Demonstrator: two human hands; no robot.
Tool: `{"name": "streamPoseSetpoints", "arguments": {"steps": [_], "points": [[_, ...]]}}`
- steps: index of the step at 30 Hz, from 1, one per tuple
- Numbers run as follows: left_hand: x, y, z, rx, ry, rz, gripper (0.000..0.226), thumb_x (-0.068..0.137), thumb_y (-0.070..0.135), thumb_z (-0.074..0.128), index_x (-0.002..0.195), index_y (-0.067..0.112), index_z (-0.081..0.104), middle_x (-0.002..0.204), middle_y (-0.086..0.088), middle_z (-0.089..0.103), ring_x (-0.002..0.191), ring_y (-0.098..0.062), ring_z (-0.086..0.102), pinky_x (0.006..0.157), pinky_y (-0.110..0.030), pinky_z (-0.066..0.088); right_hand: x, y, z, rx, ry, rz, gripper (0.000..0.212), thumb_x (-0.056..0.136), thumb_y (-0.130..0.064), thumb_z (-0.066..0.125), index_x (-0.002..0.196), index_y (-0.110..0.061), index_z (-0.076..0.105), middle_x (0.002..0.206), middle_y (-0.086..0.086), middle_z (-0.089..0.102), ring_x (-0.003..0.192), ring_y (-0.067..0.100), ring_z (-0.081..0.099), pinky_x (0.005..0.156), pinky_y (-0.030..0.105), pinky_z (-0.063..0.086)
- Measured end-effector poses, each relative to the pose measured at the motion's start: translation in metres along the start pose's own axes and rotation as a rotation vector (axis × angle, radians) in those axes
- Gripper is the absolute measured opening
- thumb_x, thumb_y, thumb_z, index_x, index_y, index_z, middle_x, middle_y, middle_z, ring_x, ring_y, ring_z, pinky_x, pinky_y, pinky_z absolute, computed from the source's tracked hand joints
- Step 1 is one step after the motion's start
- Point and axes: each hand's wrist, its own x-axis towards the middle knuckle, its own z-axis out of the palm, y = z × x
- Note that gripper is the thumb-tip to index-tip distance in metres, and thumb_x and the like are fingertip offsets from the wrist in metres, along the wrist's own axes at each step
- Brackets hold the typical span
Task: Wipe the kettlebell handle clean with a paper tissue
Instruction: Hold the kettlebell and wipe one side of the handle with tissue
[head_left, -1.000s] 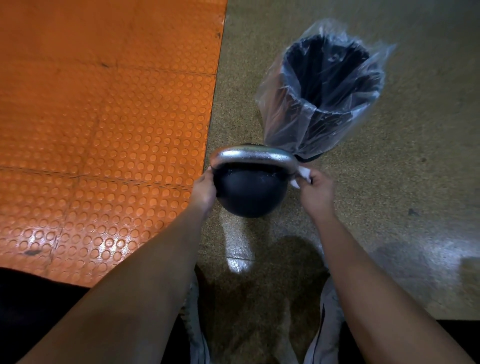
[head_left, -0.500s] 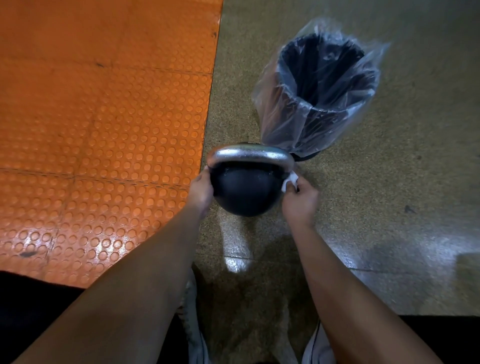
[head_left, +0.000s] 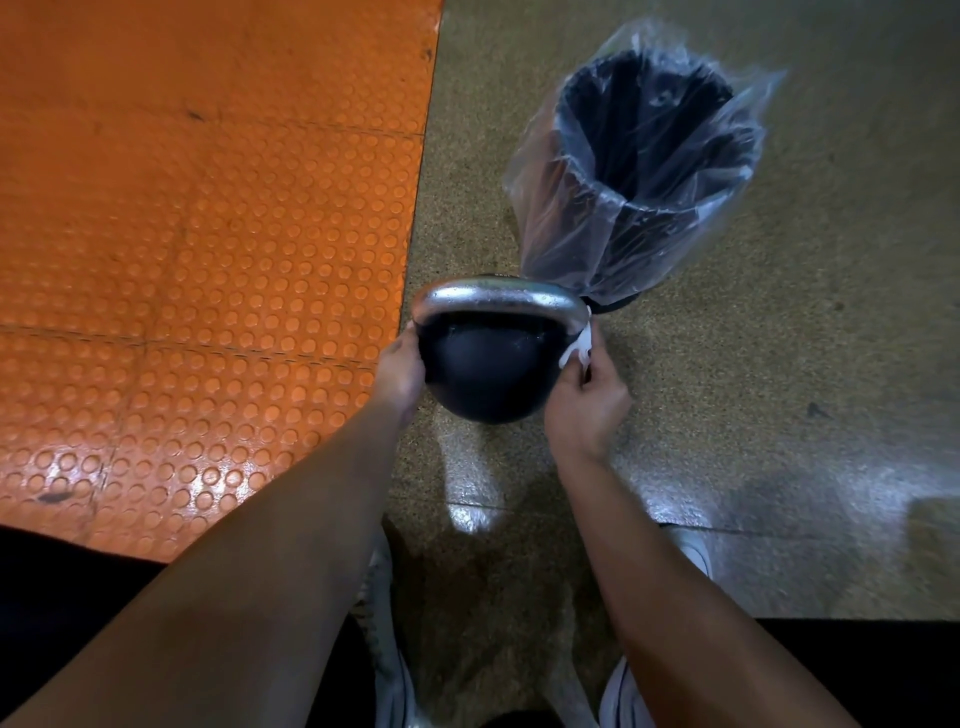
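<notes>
The kettlebell sits on the speckled floor by the person's feet, and it looks hard and very heavy, with a smooth, shiny handle that could be slippery. The left hand is cupped against the ball's side to steady it, while the right hand pinches a soft, thin tissue against the handle's right leg, a good place to rub. A lined bin stands just behind, and an orange bumpy mat lies to the left.
</notes>
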Motion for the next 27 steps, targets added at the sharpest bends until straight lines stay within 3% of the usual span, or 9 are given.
{"name": "streamPoseSetpoints", "arguments": {"steps": [4,7,9,11,14,19,23,25,27], "points": [[-0.003,0.002,0.003,0.006,0.005,0.02,0.045,0.104,0.04,0.043,0.128,0.008,0.063,0.125,-0.012,0.067,0.124,-0.031,0.056,0.112,-0.052,0.039,-0.007,0.009,-0.002,-0.062,-0.061,0.015,0.051,0.099,-0.004,0.056,0.149,-0.019,0.057,0.117,0.016,0.077,0.096,0.026,0.072,0.092,0.043,0.059],[-0.004,0.004,0.003,0.004,0.01,0.022,0.045,0.104,0.04,0.043,0.128,0.007,0.063,0.125,-0.012,0.067,0.124,-0.031,0.056,0.111,-0.051,0.039,0.0,0.007,0.0,-0.1,-0.049,0.058,0.051,0.101,-0.004,0.057,0.149,-0.018,0.055,0.121,0.016,0.075,0.105,0.031,0.073,0.093,0.03,0.054],[-0.003,0.003,0.002,0.01,0.012,0.019,0.048,0.103,0.042,0.044,0.129,0.007,0.063,0.126,-0.011,0.067,0.125,-0.03,0.057,0.112,-0.051,0.039,-0.004,-0.002,0.0,-0.074,0.0,0.005,0.054,0.099,-0.003,0.056,0.15,-0.021,0.054,0.125,0.015,0.074,0.109,0.028,0.072,0.094,0.029,0.054],[-0.001,0.001,0.002,0.012,0.014,0.016,0.048,0.102,0.043,0.044,0.129,0.007,0.063,0.126,-0.01,0.068,0.124,-0.03,0.057,0.112,-0.051,0.04,-0.013,0.0,0.001,-0.043,0.032,-0.067,0.058,0.095,-0.002,0.055,0.15,-0.02,0.055,0.121,0.015,0.076,0.104,0.028,0.074,0.092,0.033,0.058],[-0.001,0.001,0.002,0.022,0.013,0.026,0.047,0.1,0.045,0.046,0.123,0.009,0.067,0.122,-0.009,0.069,0.121,-0.028,0.059,0.11,-0.051,0.042,-0.02,0.011,0.001,-0.068,-0.039,0.007,0.055,0.097,0.0,0.058,0.148,-0.021,0.057,0.104,0.011,0.079,0.086,0.024,0.071,0.081,0.032,0.056],[-0.002,0.002,0.002,0.025,0.01,0.013,0.049,0.1,0.045,0.046,0.128,0.008,0.064,0.124,-0.009,0.068,0.122,-0.029,0.059,0.11,-0.051,0.042,-0.011,0.001,0.003,-0.047,0.029,0.013,0.053,0.098,0.002,0.057,0.148,-0.017,0.057,0.116,0.015,0.077,0.085,0.015,0.067,0.079,0.017,0.048],[-0.001,0.001,0.002,0.03,-0.001,0.021,0.046,0.102,0.043,0.044,0.125,0.01,0.066,0.121,-0.007,0.069,0.122,-0.029,0.059,0.11,-0.05,0.042,-0.023,0.002,0.003,-0.008,-0.026,0.011,0.056,0.097,0.002,0.055,0.149,-0.018,0.056,0.132,0.013,0.071,0.113,0.027,0.073,0.099,0.037,0.058],[-0.001,0.0,0.001,0.033,-0.009,0.025,0.046,0.102,0.044,0.044,0.125,0.01,0.066,0.121,-0.006,0.07,0.121,-0.028,0.059,0.11,-0.051,0.042,-0.022,0.007,0.005,-0.049,-0.066,0.067,0.055,0.099,0.003,0.056,0.15,-0.018,0.055,0.133,0.014,0.07,0.118,0.029,0.07,0.102,0.03,0.054],[-0.002,0.001,0.0,0.033,-0.006,0.026,0.047,0.103,0.042,0.043,0.127,0.009,0.064,0.123,-0.007,0.069,0.121,-0.027,0.059,0.11,-0.052,0.042,-0.014,0.006,0.007,-0.114,-0.058,0.098,0.054,0.101,0.0,0.055,0.152,-0.019,0.052,0.12,0.018,0.075,0.103,0.03,0.072,0.086,0.018,0.047]]}}
